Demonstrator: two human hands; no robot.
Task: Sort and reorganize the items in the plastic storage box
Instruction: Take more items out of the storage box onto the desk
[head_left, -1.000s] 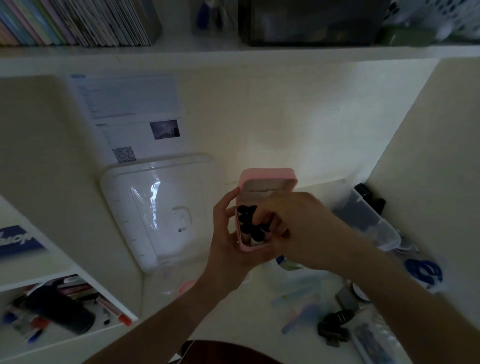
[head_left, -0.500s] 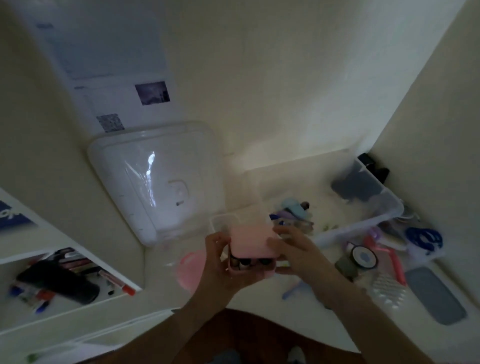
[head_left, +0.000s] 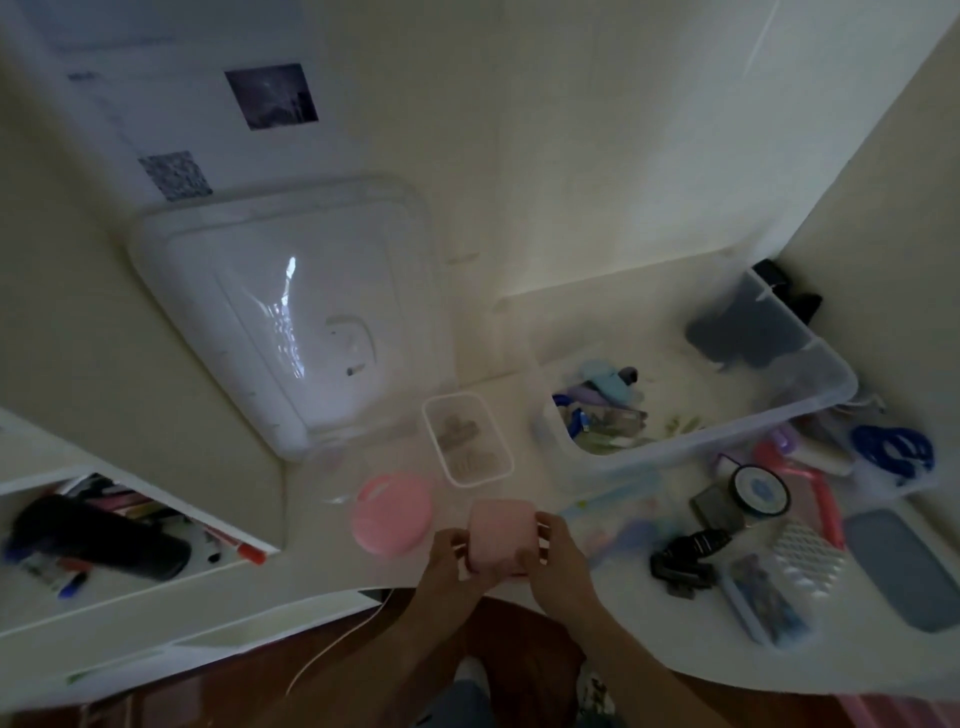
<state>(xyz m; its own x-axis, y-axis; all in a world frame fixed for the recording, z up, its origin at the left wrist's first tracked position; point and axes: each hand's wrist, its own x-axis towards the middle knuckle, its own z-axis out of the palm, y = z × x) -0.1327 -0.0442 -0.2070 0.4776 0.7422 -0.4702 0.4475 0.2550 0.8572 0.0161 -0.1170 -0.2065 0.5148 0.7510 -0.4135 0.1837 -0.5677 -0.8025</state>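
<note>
A small pink case (head_left: 500, 535) with its lid down is held between both hands low over the desk's front edge. My left hand (head_left: 451, 564) grips its left side and my right hand (head_left: 558, 558) grips its right side. The clear plastic storage box (head_left: 727, 436) stands at the right back, with pens, a blue item and a dark grey pouch inside. Its clear lid (head_left: 291, 322) leans against the left wall.
A small clear tray (head_left: 467, 441) of clips and a round pink container (head_left: 392, 512) sit just beyond the hands. Loose items lie at the right: tape roll (head_left: 759, 489), black clip (head_left: 685, 558), blue scissors (head_left: 891, 449), grey case (head_left: 904, 566). A shelf of markers (head_left: 98, 535) is at left.
The pink case was open and raised with my right fingers among its dark contents; now its lid is down and both hands have lowered it to the desk front. The view has tilted downward.
</note>
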